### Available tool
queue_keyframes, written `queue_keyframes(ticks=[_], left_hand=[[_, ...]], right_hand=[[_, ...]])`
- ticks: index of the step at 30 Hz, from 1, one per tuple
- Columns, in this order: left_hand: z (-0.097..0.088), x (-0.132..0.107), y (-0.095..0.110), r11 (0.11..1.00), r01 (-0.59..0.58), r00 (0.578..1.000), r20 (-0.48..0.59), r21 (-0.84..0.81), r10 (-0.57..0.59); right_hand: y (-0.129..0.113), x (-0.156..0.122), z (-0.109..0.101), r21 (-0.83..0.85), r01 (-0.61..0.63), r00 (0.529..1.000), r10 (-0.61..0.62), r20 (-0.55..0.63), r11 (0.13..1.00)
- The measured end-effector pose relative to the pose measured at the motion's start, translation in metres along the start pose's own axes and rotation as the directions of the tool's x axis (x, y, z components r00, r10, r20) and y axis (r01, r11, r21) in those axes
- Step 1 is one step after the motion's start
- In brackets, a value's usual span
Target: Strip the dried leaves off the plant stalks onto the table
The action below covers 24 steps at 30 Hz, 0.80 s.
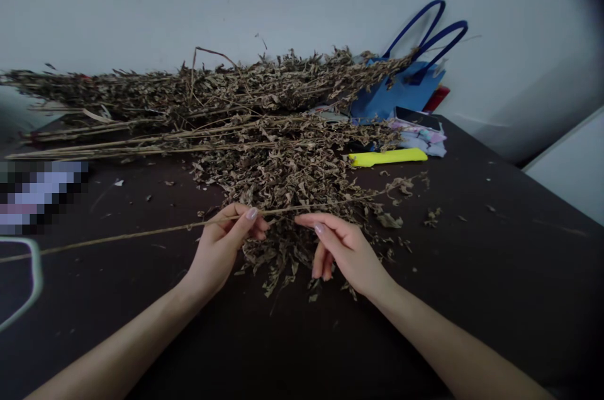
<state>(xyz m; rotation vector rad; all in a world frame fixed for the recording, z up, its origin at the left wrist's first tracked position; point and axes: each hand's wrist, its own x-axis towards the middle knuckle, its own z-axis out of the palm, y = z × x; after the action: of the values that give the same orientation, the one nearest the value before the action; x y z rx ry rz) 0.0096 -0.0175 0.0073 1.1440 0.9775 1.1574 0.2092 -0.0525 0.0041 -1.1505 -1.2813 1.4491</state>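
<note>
A long dried stem [141, 234], mostly bare with a few withered leaves at its right tip, runs across the front of the table. My left hand [224, 239] pinches it between thumb and fingers near its middle. Just below the stem, my right hand [346, 249] is held with thumb and forefinger close together and the other fingers curled down; whether a bit of leaf sits between them is too small to make out. Under and behind both hands lies a loose heap of dried leaves [283, 180].
Behind the heap, a thick bundle of dried leafy stalks [264, 88] lies along the wall. To the right are a blue bag [377, 95], a yellow-green object [389, 158] and a dark phone-like slab [418, 118] on cloth. A white curved frame [36, 274] stands at left on the dark table [495, 274].
</note>
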Motion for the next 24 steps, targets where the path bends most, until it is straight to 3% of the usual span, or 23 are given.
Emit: queue_keyframes(ticks=[3,6,8,10,12,13,17,24], left_hand=[[-0.001,0.000,0.000,1.000,-0.003,1.000,-0.004,0.002,0.003],[-0.001,0.000,-0.001,1.000,-0.008,1.000,-0.002,0.006,0.008],[-0.001,0.000,-0.001,1.000,-0.009,1.000,0.002,0.008,0.009],[-0.001,0.001,-0.001,1.000,-0.008,1.000,0.009,0.011,0.008],[-0.001,0.001,-0.001,1.000,-0.008,1.000,0.020,0.010,0.008],[-0.001,0.001,-0.002,1.000,-0.010,1.000,0.025,0.009,0.009],[-0.001,0.001,-0.003,1.000,-0.016,0.999,0.027,0.002,0.016],[-0.001,0.001,-0.002,0.999,-0.014,1.000,0.003,0.030,0.014]], right_hand=[[0.000,-0.002,0.000,-0.064,0.051,0.999,-0.052,-0.005,0.997],[-0.002,-0.005,-0.001,-0.265,0.194,0.974,-0.217,-0.062,0.945],[-0.005,-0.006,-0.004,-0.466,0.325,0.906,-0.413,-0.097,0.823],[-0.009,-0.006,-0.008,-0.646,0.418,0.793,-0.603,-0.083,0.639],[-0.012,-0.003,-0.014,-0.764,0.439,0.706,-0.708,-0.032,0.473],[-0.012,-0.001,-0.016,-0.800,0.432,0.690,-0.724,-0.005,0.416],[-0.007,0.007,-0.026,-0.879,0.368,0.724,-0.687,0.066,0.303],[-0.001,0.008,-0.029,-0.925,0.305,0.761,-0.642,0.092,0.229]])
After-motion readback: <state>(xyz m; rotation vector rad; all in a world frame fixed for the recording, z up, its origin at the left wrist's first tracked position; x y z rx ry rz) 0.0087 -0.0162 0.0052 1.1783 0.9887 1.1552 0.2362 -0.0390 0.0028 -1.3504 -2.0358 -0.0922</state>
